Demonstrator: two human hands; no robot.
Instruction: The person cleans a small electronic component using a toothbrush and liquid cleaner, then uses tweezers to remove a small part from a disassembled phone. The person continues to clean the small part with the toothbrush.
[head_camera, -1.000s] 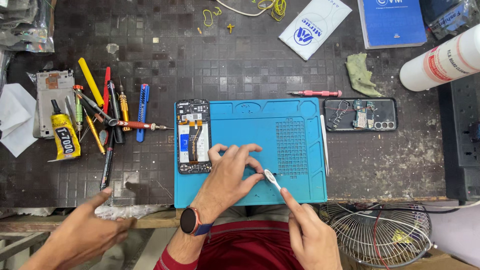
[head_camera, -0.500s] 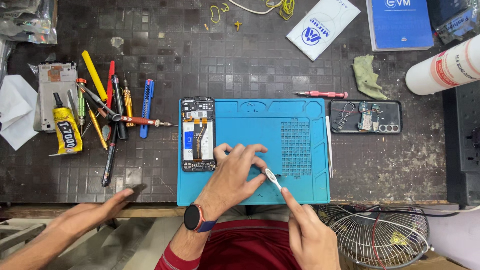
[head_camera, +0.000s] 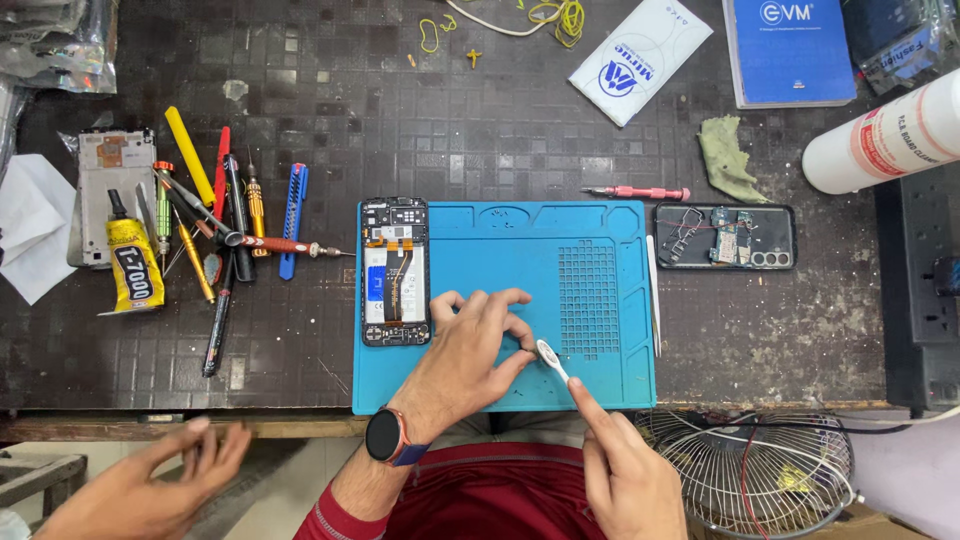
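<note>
Right hand (head_camera: 625, 475) grip pinching white tool (head_camera: 552, 360), tip touching left hand (head_camera: 480, 345) fingertips, blue mat (head_camera: 500, 250)

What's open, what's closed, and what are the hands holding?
Phone on mat: back off, insides showing.
Second phone: open, parts exposed.
Glue tube: capped, lying flat.
Left hand: pinching something too small to tell.
Right hand: gripping white tool.
Fan: too unclear to tell.
</note>
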